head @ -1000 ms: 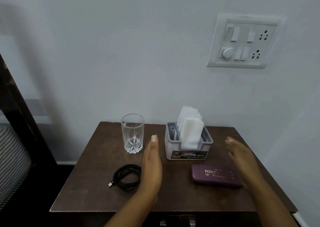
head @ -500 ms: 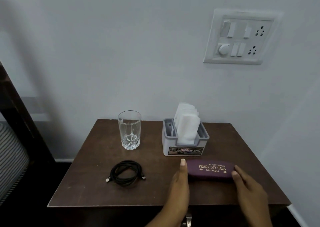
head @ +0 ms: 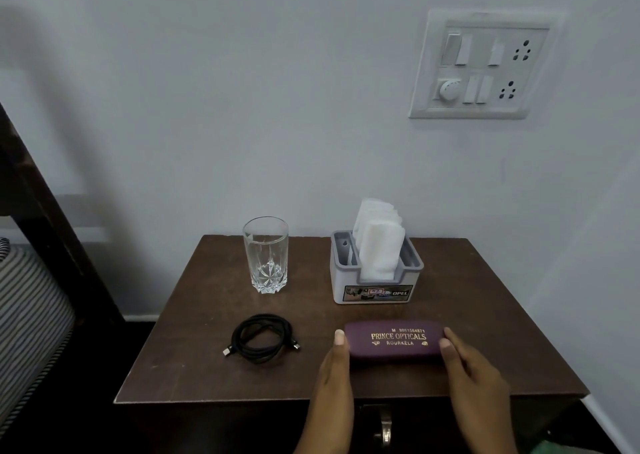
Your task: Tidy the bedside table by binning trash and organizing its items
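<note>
A purple spectacle case (head: pixel 394 341) marked PRINCE OPTICALS lies near the front of the brown bedside table (head: pixel 207 315). My left hand (head: pixel 337 367) touches the case's left end with straight fingers. My right hand (head: pixel 467 363) touches its right end, fingers also straight. Behind the case stands a grey tissue holder (head: pixel 375 280) with white tissues upright in it. A cut-glass tumbler (head: pixel 265 254) stands at the back left. A coiled black cable (head: pixel 261 341) lies left of the case.
A drawer handle (head: pixel 385 426) shows under the table's front edge. A dark bed frame (head: pixel 45 211) and striped bedding (head: pixel 27 315) stand to the left. A white switch panel (head: pixel 481 64) hangs on the wall above.
Both hands came down from beside the tissue holder to the case's two ends. The case now lies straight along the front edge.
</note>
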